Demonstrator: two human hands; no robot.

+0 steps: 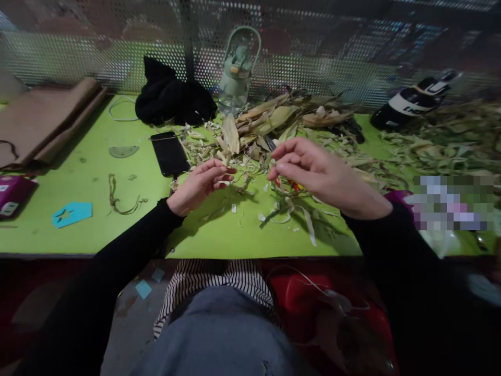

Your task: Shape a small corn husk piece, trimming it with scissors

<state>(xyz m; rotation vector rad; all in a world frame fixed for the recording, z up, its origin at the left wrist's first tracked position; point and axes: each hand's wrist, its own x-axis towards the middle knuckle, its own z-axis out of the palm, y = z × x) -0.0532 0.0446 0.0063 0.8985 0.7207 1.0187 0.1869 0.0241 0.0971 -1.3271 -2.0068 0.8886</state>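
My left hand (205,183) is over the green table with fingers curled and thumb near the fingertips. Pale husk scraps lie right at its fingers, and I cannot make out what it grips. To the right, my right hand (309,169) pinches a small pale bit of dried husk (273,163) between thumb and fingertips. Beneath that hand, partly hidden, are a small red and yellow item (296,186) and thin green stems (270,216) with pale strips. Just beyond both hands spreads a heap of dried corn husks (270,122) and torn shreds.
A black phone (169,153), a black cloth bundle (172,96) and a pale green water bottle (235,78) stand beyond my left hand. Farther left are a blue paper cutout (72,214) and brown fabric (43,120). A dark bottle (407,107) leans at back right, beside more husks (442,141).
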